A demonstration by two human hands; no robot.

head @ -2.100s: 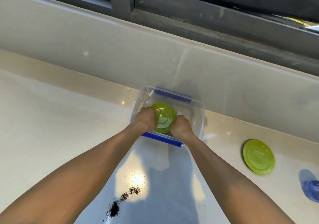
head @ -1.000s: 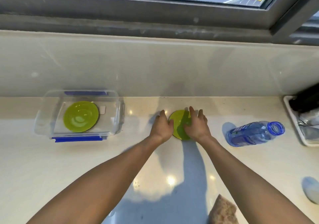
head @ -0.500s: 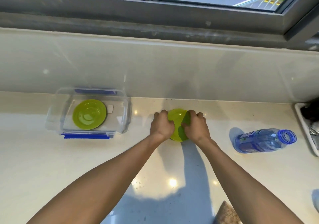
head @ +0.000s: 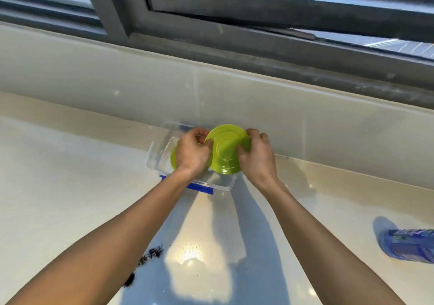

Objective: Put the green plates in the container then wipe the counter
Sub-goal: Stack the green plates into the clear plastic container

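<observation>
Blue plastic bottle lies on its side at right edge, partly cut off. Dark crumbs scattered in a line at lower left, w/ a denser clump at the near end. Grey window frame runs above a pale backsplash.

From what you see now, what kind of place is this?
Probably a home kitchen. A pale glossy counter runs under a dark-framed window, with a matching backsplash. On it stand a clear food container, green plates and a water bottle.
</observation>
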